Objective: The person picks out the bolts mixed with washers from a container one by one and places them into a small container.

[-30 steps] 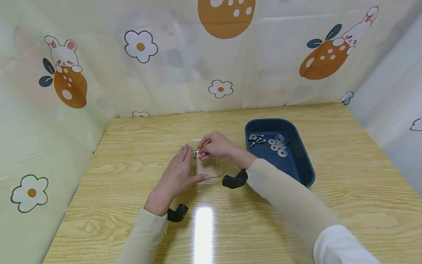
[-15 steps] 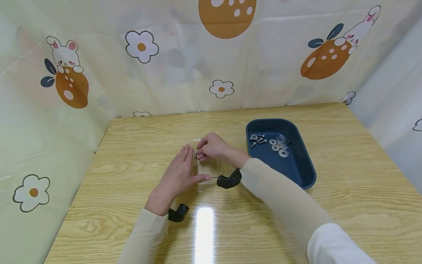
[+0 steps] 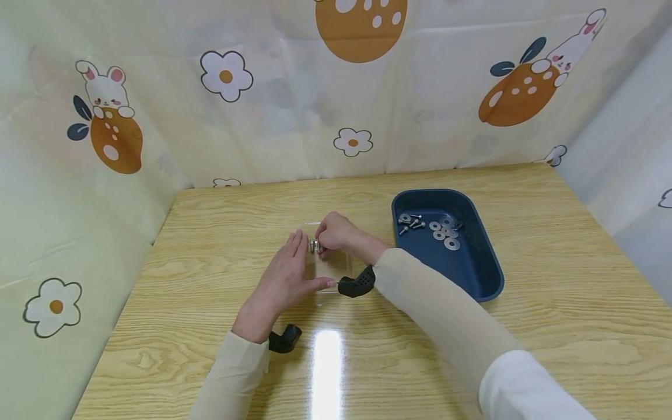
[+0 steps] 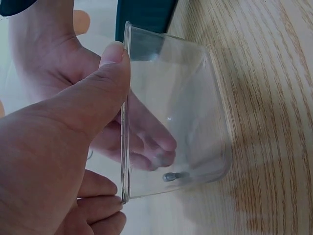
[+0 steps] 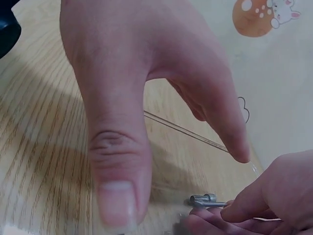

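Note:
A clear plastic box [image 4: 166, 107] sits on the wooden table with its opening up. My left hand [image 3: 283, 268] braces it with straight fingers along its left side, and the thumb [image 4: 115, 68] lies against the near rim. Reaching inside, my right hand [image 3: 338, 232] pinches a small metal bolt [image 5: 217, 203] between thumb and fingers. Close beside that one is a second bolt [image 3: 312, 246], at the left end of the box. The left wrist view shows one bolt [image 4: 175, 176] low against the box wall; the pinched one is mostly hidden there by fingertips.
To the right of the box stands a dark blue tray [image 3: 488, 256]. Several bolts [image 3: 412, 223] and flat washers [image 3: 444, 230] lie in its far part. A patterned cloth [image 3: 294, 116] hangs behind the table's back edge. Black cameras are worn at both wrists.
The right hand has shifted slightly left, bringing its bolt close beside the other bolt. The right wrist and forearm have swung left. The left hand and tray keep their places.

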Demonstrator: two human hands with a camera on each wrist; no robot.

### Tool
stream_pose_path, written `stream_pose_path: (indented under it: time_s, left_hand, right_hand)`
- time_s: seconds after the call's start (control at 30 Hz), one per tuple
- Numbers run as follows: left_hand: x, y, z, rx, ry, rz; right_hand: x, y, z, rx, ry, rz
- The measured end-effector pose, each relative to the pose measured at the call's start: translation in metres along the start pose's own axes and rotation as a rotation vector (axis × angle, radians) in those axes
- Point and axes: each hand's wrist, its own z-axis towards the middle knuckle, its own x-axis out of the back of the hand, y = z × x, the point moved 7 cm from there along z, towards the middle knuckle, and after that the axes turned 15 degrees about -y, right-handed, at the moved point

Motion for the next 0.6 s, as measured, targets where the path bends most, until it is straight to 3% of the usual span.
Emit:
stream_pose_path:
  time_s: [0.6]
  left_hand:
    - [-0.0001,0.001,-0.0017,0.002,-0.019,-0.016]
  right_hand:
    - [0.0013,-0.0021,-0.0065,0.025,-0.031,-0.017]
